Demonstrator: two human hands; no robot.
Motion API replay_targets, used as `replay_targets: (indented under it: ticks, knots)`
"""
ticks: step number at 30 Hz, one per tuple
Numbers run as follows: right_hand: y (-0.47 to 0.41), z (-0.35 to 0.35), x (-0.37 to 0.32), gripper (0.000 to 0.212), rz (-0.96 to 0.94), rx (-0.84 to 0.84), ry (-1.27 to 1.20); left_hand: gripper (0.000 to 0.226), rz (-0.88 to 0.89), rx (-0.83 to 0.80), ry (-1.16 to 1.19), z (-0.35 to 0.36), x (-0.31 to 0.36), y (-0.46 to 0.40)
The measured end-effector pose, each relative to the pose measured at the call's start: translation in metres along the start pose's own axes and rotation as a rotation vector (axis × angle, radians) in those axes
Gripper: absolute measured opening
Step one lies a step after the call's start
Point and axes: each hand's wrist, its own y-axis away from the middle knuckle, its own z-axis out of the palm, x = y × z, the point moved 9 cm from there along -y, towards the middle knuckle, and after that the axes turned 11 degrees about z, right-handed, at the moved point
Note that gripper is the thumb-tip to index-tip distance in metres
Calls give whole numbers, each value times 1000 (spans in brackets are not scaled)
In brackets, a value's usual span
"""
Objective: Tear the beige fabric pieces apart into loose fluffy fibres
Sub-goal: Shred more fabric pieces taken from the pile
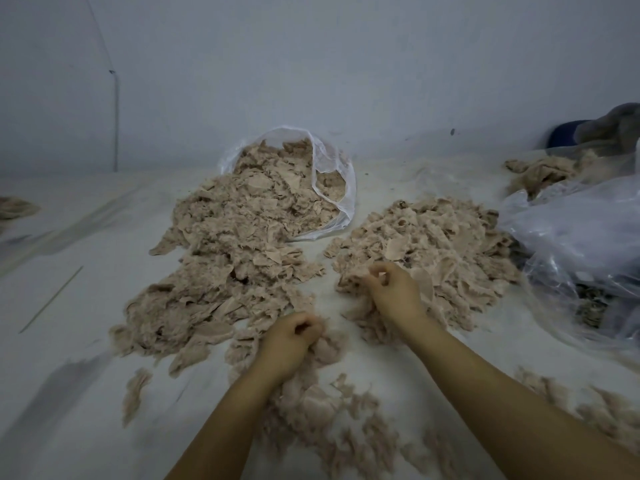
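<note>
Beige fabric pieces (pixel 242 237) spill in a wide heap from a translucent white plastic bag (pixel 334 174) across the pale work surface (pixel 69 393), with a second beige mound (pixel 433 244) just right of it — by my judgement most is still flat scraps, while loose fluffy beige fibres (pixel 322 410) near the arms suggest only a modest part is done. The left hand (pixel 291 341) is curled on a tuft and the right hand (pixel 391 289) pinches fluff at the second mound's near edge, though the fingertips are partly buried. A crumpled clear plastic sheet (pixel 581 237) hides what lies at the right.

Fabric pile (pixel 228 258) left (spilling from bag (pixel 332 174) behind), second pile (pixel 433 251) right, fibres (pixel 329 410) nearest.
</note>
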Motion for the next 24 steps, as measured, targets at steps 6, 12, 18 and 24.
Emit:
replay_targets:
  ticks: [6, 12, 18, 24]
  knots:
    - [45, 53, 19, 29, -16, -465, -44, 16, 53, 3, 231, 6, 23, -3]
    - [57, 47, 30, 19, 147, -435, -480, 21, -118, -49, 229, 17, 2, 5]
    - [65, 45, 28, 18, 164, -468, -556, 8, -83, -117, 420, 24, 11, 9]
    - [65, 39, 26, 12, 95, -349, -570, 18, -211, -59, 583, 33, 11, 12]
